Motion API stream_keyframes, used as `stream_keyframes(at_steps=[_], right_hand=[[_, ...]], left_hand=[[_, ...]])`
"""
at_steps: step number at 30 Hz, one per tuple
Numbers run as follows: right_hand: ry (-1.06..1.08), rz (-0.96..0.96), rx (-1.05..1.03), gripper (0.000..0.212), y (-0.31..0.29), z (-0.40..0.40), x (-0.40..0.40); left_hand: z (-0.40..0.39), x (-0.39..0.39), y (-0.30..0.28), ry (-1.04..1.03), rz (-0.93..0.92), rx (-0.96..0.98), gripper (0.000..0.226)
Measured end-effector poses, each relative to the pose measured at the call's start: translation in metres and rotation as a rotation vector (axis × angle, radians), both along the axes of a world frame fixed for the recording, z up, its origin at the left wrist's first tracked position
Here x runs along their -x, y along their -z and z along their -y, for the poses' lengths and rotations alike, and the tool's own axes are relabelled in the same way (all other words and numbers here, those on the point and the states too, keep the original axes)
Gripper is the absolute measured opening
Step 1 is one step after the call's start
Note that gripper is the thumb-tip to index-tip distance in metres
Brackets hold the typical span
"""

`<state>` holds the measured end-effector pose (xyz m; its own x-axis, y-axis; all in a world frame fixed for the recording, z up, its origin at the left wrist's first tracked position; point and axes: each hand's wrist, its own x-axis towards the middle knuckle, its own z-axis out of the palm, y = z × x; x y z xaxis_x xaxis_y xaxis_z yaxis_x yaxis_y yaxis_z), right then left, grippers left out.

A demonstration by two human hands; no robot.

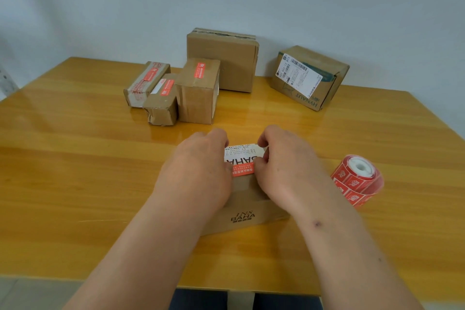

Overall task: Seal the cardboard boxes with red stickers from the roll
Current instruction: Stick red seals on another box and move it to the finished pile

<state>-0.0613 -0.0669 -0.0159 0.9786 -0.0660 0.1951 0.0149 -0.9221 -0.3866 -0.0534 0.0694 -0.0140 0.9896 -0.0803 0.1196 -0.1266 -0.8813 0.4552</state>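
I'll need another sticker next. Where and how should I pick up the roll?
Take the roll with the right hand, which is nearest. It lies on its side on the table, white core facing up and toward the far edge. Probably best to come from above and close the fingers across its red curved sides, since the rounded body could roll if nudged from the side.

Head view, looking down, close over table [75,158]

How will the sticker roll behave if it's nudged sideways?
The sticker roll lies tilted on its curved side, core showing, so it would probably roll, likely in an arc. Its hollow core suggests it is light. The glossy table may let it slide too.
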Motion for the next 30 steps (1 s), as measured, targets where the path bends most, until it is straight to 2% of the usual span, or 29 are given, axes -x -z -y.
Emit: stream_keyframes(at_steps=[6, 11, 13, 15, 18, 20, 22, 25, 30], right_hand=[[0.106, 0.043, -0.01, 0.038, -0.006, 0.013, 0.004], [0.135, 0.0, -0.109, 0.037, 0.003, 0.021, -0.002], [0.138, -0.041, -0.137, 0.04, 0.01, 0.021, -0.004], [0.139, -0.053, -0.156, 0.035, 0.014, 0.021, -0.007], [0.14, -0.056, -0.205, 0.021, 0.015, 0.025, -0.008], [0.134, -0.039, -0.222, 0.021, 0.015, 0.028, -0.007], [0.098, -0.052, -0.249, 0.028, 0.015, 0.026, -0.004], [0.043, -0.11, -0.233, 0.055, 0.014, 0.025, 0.002], [0.066, -0.105, -0.28, 0.042, 0.013, 0.029, 0.001]], left_hand=[[-0.003, -0.001, 0.001, 0.024, -0.01, 0.014, 0.031], [-0.004, 0.0, 0.008, 0.021, 0.096, 0.054, 0.023], [-0.001, -0.001, 0.011, 0.031, 0.131, 0.005, 0.03], [0.0, -0.003, 0.012, 0.026, 0.108, -0.021, 0.034], [-0.003, -0.004, 0.012, 0.031, 0.062, 0.03, 0.022], [-0.005, -0.004, 0.013, 0.04, 0.065, 0.071, 0.021], [-0.005, -0.003, 0.013, 0.051, 0.078, 0.092, 0.022], [-0.003, -0.001, 0.013, 0.066, 0.053, 0.038, 0.041], [-0.005, 0.0, 0.012, 0.068, 0.031, 0.107, 0.033]])
